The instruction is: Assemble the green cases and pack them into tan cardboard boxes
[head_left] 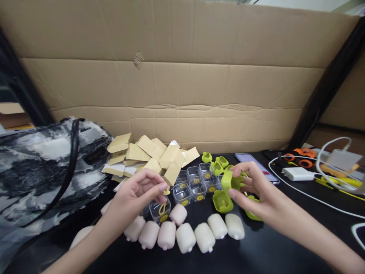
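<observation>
My left hand (144, 188) is closed in a pinch on a small yellow piece (167, 191) between thumb and forefinger. Just below it a yellow loop (162, 209) shows against a clear plastic cup (155, 214); whether it joins the pinched piece I cannot tell. Closed round the rim of a green petal-edged cup (227, 180), my right hand (255, 190) holds it tilted above the table. Under that hand sits another green cup (222, 201), with a small pale piece inside. Nearer me, several white and pinkish barrel-shaped pieces (186, 238) with small nubs form a curved row.
Clear cups (198, 190) with yellow stickers stand mid-table, beside folded cardboard boxes (154, 152). More green cups (218, 166) lie behind my right hand. A phone (256, 167), white charger (299, 174) and cables are at right; a black-and-white bag (42, 163) at left.
</observation>
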Demonstrator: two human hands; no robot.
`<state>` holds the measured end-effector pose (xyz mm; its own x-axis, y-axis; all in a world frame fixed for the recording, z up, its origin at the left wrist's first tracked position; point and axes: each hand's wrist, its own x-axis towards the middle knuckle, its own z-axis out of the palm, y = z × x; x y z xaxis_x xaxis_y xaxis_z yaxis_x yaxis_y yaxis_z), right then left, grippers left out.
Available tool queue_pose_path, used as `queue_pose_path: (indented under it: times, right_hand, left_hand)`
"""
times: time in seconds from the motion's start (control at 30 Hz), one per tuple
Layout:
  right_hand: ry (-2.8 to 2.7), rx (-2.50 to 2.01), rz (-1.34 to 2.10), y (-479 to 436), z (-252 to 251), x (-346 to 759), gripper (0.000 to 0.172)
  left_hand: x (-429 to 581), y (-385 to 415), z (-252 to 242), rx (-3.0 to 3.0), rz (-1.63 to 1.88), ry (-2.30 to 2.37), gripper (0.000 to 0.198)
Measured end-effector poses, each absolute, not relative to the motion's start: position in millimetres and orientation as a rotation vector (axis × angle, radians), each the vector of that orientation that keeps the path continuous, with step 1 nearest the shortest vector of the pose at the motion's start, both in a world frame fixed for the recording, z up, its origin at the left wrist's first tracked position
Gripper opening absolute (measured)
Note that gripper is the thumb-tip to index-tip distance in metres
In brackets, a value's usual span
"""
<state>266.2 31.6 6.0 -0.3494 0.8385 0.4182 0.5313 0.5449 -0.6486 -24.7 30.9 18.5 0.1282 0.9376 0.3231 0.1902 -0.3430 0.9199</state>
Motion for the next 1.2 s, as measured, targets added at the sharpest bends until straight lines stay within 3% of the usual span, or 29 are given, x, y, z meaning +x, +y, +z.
queue_pose_path:
  times: [0.13, 0.47, 0.77, 0.87, 0.97, 1.2]
  right_hand:
    - [-2.004, -1.034, 0.58, 27, -8, 245, 0.046]
    - [-2.083, -0.865, 0.602, 11, -29, 223, 0.05]
    - [-2.056, -0.821, 0.602, 8, -36, 219, 0.071]
    - [-2.002, -0.838, 0.647, 5, -34, 220, 0.064]
    - [-2.014, -0.787, 0.624, 4, -30, 219, 0.06]
    - [-2.046, -0.721, 0.599, 3, -30, 217, 0.076]
  left_hand:
    - [-17, 28, 10, 1.425, 1.297, 1.008, 0.015]
    - [-9, 19, 2, 1.833, 1.317, 0.934, 0.019]
    - [-9, 9, -6, 2.045, 1.249, 0.945, 0.034]
    - [-9, 8, -9, 2.086, 1.293, 0.923, 0.04]
    - [-9, 8, -9, 2.187, 1.255, 0.89, 0.031]
    - [-8, 6, -5, 2.352, 1.277, 0.821, 0.022]
